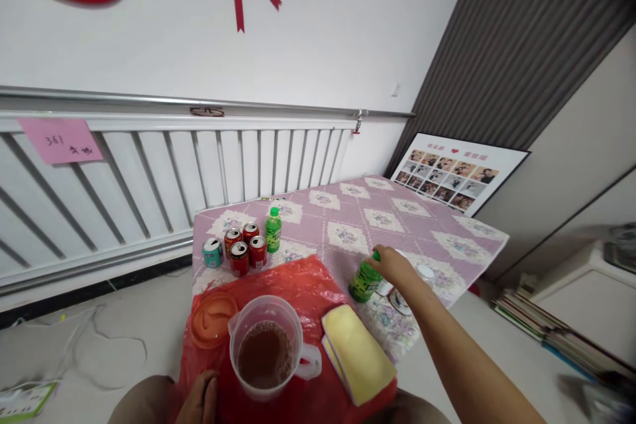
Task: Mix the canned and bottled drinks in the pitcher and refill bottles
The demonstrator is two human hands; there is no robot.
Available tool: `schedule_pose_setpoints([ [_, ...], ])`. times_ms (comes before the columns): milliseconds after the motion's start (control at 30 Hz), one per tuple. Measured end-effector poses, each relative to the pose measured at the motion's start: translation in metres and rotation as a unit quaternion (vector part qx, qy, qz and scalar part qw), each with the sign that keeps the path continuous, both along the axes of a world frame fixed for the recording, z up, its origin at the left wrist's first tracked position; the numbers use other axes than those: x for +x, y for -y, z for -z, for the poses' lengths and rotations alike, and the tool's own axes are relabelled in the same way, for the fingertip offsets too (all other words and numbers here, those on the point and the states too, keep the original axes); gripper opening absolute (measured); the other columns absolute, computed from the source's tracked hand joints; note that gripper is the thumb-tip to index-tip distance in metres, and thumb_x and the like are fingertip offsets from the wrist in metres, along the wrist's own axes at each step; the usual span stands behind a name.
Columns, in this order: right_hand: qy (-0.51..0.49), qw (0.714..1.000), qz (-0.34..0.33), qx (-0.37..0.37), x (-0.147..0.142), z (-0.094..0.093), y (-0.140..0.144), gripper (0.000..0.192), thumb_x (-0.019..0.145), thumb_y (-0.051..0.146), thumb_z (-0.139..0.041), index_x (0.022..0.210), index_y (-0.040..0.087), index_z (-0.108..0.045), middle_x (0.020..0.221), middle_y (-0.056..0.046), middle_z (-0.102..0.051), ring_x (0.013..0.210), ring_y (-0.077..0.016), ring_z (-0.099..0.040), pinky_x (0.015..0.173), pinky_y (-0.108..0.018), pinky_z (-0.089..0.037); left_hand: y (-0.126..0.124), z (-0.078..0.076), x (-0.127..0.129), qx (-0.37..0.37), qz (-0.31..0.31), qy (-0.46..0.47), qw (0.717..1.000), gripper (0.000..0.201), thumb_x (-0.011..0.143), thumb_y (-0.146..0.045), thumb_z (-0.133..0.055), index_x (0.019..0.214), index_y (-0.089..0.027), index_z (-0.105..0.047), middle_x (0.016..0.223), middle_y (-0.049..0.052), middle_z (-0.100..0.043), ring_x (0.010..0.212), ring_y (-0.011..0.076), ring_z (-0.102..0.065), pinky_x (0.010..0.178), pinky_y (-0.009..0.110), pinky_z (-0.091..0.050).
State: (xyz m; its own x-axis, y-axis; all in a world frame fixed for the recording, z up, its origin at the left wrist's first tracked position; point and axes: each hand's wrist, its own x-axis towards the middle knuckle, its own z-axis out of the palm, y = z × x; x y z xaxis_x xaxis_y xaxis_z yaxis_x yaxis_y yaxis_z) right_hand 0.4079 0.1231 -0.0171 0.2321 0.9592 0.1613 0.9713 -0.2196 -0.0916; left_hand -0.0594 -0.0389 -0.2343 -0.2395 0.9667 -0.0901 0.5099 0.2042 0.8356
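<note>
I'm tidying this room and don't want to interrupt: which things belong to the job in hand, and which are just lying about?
Likely the job:
- green bottle, gripped by the right hand
- pitcher of brown liquid, near the left hand
- red plastic sheet under the pitcher

Apparently just about:
- photo board
- pink note
- book-like stack

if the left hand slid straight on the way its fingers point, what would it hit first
Probably the translucent pitcher of brown liquid, just ahead of the left hand; the orange dish-like piece lies close to that line too, and depth is unclear.
</note>
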Motion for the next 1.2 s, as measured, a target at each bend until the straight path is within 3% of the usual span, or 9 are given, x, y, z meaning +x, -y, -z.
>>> schedule_pose_setpoints([
  [167, -0.016, 0.999, -0.004, 0.038, -0.01, -0.003, 0.003, 0.024, 0.082, 0.023, -0.062, 0.1, 0.015, -0.073, 0.096, -0.013, -0.073, 0.086, -0.0237, -0.069, 0.071, -0.029, -0.045, 0.003, -0.009, 0.003, 0.015, -0.009, 0.017, 1.0, 0.045, 0.08, -0.06, -0.044, 0.093, -0.025, -0.068, 0.103, 0.005, -0.079, 0.103, 0.0279, -0.073, 0.092, 0.04, -0.058],
  [300, -0.032, 0.994, -0.042, 0.092, -0.025, -0.038, 0.01, 0.026, 0.081, 0.023, -0.06, 0.101, 0.013, -0.072, 0.097, -0.014, -0.071, 0.09, -0.0248, -0.067, 0.078, -0.03, -0.047, 0.007, -0.028, -0.002, 0.026, -0.044, 0.049, 0.997, 0.052, 0.079, -0.064, -0.043, 0.094, -0.022, -0.068, 0.104, 0.007, -0.078, 0.107, 0.0303, -0.071, 0.094, 0.043, -0.057],
  [400, -0.046, 0.986, -0.093, 0.133, -0.043, -0.077, 0.022, 0.028, 0.082, 0.028, -0.06, 0.106, 0.016, -0.07, 0.101, -0.012, -0.069, 0.093, -0.024, -0.065, 0.083, -0.031, -0.046, 0.008, -0.063, -0.004, 0.057, -0.076, 0.076, 0.993, 0.047, 0.081, -0.063, -0.047, 0.094, -0.023, -0.067, 0.099, 0.007, -0.077, 0.101, 0.0292, -0.072, 0.09, 0.042, -0.059],
  [533, -0.139, 0.945, -0.189, 0.229, -0.082, -0.125, 0.047, 0.025, 0.08, 0.033, -0.063, 0.101, 0.02, -0.069, 0.094, -0.007, -0.068, 0.086, -0.0224, -0.063, 0.08, -0.033, -0.047, 0.001, -0.131, 0.006, 0.147, -0.068, 0.108, 0.981, 0.036, 0.085, -0.054, -0.054, 0.099, -0.023, -0.064, 0.097, 0.005, -0.075, 0.09, 0.024, -0.073, 0.08, 0.035, -0.061],
  [667, -0.281, 0.889, -0.267, 0.244, -0.139, -0.153, 0.073, 0.023, 0.077, 0.039, -0.067, 0.095, 0.023, -0.068, 0.088, -0.003, -0.067, 0.076, -0.0189, -0.06, 0.071, -0.031, -0.046, -0.013, -0.189, 0.022, 0.334, 0.025, -0.034, 0.942, 0.034, 0.088, -0.044, -0.057, 0.113, -0.021, -0.062, 0.113, 0.01, -0.07, 0.107, 0.0258, -0.067, 0.096, 0.042, -0.055],
  [767, -0.366, 0.851, -0.317, 0.202, -0.186, -0.157, 0.091, 0.02, 0.078, 0.037, -0.069, 0.092, 0.024, -0.069, 0.083, 0.0, -0.064, 0.073, -0.0163, -0.058, 0.066, -0.029, -0.044, -0.019, -0.212, 0.032, 0.409, 0.053, -0.163, 0.896, 0.057, 0.085, -0.044, -0.065, 0.134, -0.02, -0.051, 0.131, 0.016, -0.061, 0.124, 0.0323, -0.057, 0.105, 0.052, -0.047],
  [867, -0.431, 0.814, -0.364, 0.139, -0.226, -0.151, 0.108, 0.016, 0.078, 0.035, -0.07, 0.091, 0.025, -0.068, 0.087, 0.0, -0.063, 0.075, -0.0156, -0.057, 0.065, -0.028, -0.043, -0.019, -0.221, 0.035, 0.41, 0.046, -0.233, 0.88, 0.079, 0.077, -0.045, -0.074, 0.143, -0.019, -0.04, 0.138, 0.02, -0.056, 0.127, 0.0371, -0.054, 0.105, 0.056, -0.045],
  [967, -0.453, 0.798, -0.388, 0.086, -0.25, -0.139, 0.116, 0.016, 0.079, 0.034, -0.071, 0.093, 0.026, -0.068, 0.091, 0.0, -0.063, 0.078, -0.0156, -0.058, 0.066, -0.027, -0.043, -0.016, -0.22, 0.027, 0.383, 0.034, -0.231, 0.894, 0.079, 0.076, -0.039, -0.074, 0.143, -0.02, -0.037, 0.133, 0.017, -0.06, 0.119, 0.0357, -0.06, 0.098, 0.054, -0.048],
  [1200, -0.373, 0.839, -0.395, 0.018, -0.252, -0.105, 0.098, 0.027, 0.087, 0.037, -0.064, 0.111, 0.024, -0.069, 0.103, -0.004, -0.069, 0.091, -0.0198, -0.062, 0.079, -0.032, -0.043, -0.013, -0.2, -0.007, 0.317, 0.071, -0.276, 0.904, 0.069, 0.08, -0.031, -0.069, 0.14, -0.025, -0.036, 0.129, 0.013, -0.064, 0.116, 0.0326, -0.063, 0.092, 0.049, -0.05],
])
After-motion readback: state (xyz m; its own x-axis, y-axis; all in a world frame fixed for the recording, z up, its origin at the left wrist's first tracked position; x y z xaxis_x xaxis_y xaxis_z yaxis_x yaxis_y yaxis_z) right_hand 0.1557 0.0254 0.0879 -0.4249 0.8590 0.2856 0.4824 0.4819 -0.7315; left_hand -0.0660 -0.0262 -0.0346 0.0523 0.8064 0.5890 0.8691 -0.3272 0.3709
